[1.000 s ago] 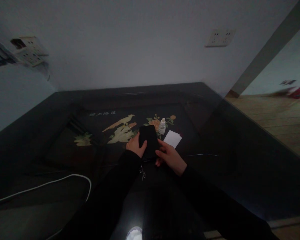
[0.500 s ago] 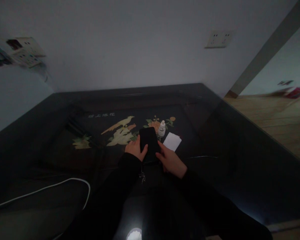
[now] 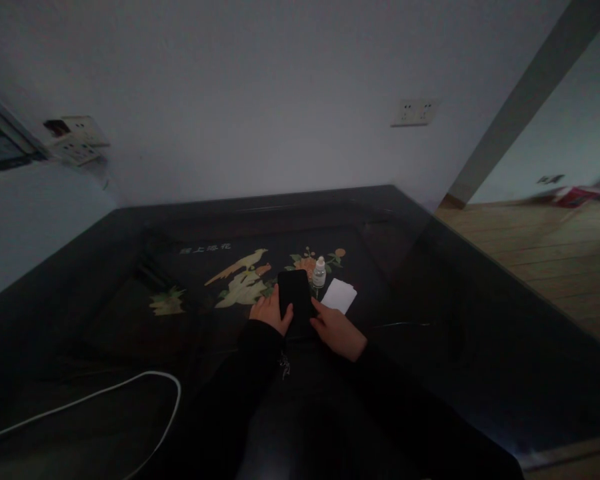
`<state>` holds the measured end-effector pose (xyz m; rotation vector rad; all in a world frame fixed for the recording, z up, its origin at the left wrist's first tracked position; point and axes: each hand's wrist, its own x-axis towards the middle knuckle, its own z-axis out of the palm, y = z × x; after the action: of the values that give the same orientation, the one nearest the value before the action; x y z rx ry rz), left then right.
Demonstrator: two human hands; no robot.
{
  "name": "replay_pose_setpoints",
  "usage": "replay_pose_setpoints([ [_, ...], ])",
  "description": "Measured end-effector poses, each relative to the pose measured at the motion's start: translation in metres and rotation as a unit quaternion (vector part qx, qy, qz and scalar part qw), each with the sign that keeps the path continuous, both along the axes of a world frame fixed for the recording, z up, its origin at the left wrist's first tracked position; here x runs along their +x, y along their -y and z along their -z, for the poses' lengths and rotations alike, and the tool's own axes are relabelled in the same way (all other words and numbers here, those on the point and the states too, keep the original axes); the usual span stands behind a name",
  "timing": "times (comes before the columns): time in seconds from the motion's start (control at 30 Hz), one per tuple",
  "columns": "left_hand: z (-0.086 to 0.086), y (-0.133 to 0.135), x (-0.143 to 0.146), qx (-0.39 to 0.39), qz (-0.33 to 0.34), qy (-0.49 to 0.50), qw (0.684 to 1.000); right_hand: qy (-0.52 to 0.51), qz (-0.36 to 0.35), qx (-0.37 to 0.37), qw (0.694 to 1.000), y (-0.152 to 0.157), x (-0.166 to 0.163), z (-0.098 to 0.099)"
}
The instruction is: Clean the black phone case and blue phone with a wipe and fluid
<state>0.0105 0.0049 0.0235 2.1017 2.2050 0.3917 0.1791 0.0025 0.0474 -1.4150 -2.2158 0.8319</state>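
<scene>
A black phone (image 3: 295, 293) lies on the dark glass table (image 3: 430, 320), over its bird and flower inlay. My left hand (image 3: 269, 313) grips the phone's left edge, thumb across its face. My right hand (image 3: 337, 327) rests against the phone's lower right side with a finger stretched toward it. A small clear bottle with a white cap (image 3: 319, 273) stands just beyond the phone's right corner. A white paper rectangle (image 3: 339, 295) lies flat to the right of the phone, near my right fingertips.
A white cable (image 3: 105, 393) curves across the table's near left. Wall sockets (image 3: 414, 112) sit on the back wall, and more sockets (image 3: 77, 139) at the left. A wooden floor (image 3: 555, 247) opens to the right past the table's edge.
The view has tilted up and drawn back a little, so hands and phone look smaller and lower. My right hand slid slightly inward along the phone. The bright reflection at the bottom is gone.
</scene>
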Motion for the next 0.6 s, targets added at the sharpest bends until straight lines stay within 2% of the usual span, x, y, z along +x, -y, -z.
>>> replay_pose_setpoints([
  [0.17, 0.008, 0.008, -0.013, 0.027, 0.001, 0.046, 0.999, 0.007, 0.073, 0.093, 0.993, -0.009, 0.04, -0.004],
  [0.27, 0.012, 0.018, -0.022, 0.056, 0.028, 0.076, 0.995, 0.03, 0.113, 0.156, 0.981, -0.013, 0.06, -0.002],
  [0.37, 0.014, 0.024, -0.025, 0.094, 0.063, 0.082, 0.99, 0.064, 0.089, 0.182, 0.977, -0.016, 0.065, 0.005],
  [0.5, 0.016, 0.024, -0.025, 0.136, 0.123, 0.057, 0.981, 0.101, 0.026, 0.18, 0.978, -0.017, 0.061, 0.012],
  [0.6, 0.017, 0.024, -0.026, 0.122, 0.157, 0.017, 0.98, 0.114, -0.028, 0.168, 0.979, -0.016, 0.062, 0.012],
])
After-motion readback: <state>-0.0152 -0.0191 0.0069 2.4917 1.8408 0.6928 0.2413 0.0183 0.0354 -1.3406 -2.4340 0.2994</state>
